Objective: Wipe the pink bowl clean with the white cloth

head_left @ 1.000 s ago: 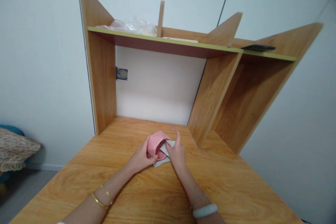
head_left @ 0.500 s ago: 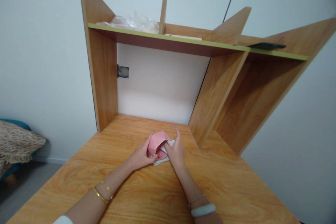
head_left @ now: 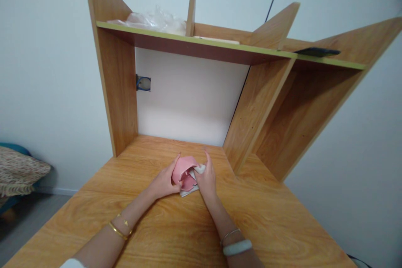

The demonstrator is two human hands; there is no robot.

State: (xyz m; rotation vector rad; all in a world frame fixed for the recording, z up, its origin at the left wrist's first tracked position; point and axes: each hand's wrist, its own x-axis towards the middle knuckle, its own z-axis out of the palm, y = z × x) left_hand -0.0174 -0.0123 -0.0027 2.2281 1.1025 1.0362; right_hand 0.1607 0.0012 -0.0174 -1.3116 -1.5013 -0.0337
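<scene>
A pink faceted container (head_left: 183,167), hollow and tilted with its opening toward me, is held low over the desk. My left hand (head_left: 166,179) is closed around its left side, thumb at the near rim. At the opening on the right, my right hand (head_left: 205,178) pinches a white cloth (head_left: 200,169), fingers partly hidden, against the rim and inside. More of the cloth shows below the container, near the desktop. Whether the container touches the desk I cannot tell.
The wooden desktop (head_left: 157,226) spreads around my arms. Behind stands a wooden shelf unit (head_left: 122,92) with a plastic bag (head_left: 153,21) and a dark flat object (head_left: 317,52) on top. An open wall socket box (head_left: 143,83) shows at the back. Left, a patterned fringed blanket (head_left: 21,169) hangs.
The view has shifted slightly, so everything sits a little further left. My right hand has drawn back a bit from inside the container, and more of its interior shows. Both grips persist.
</scene>
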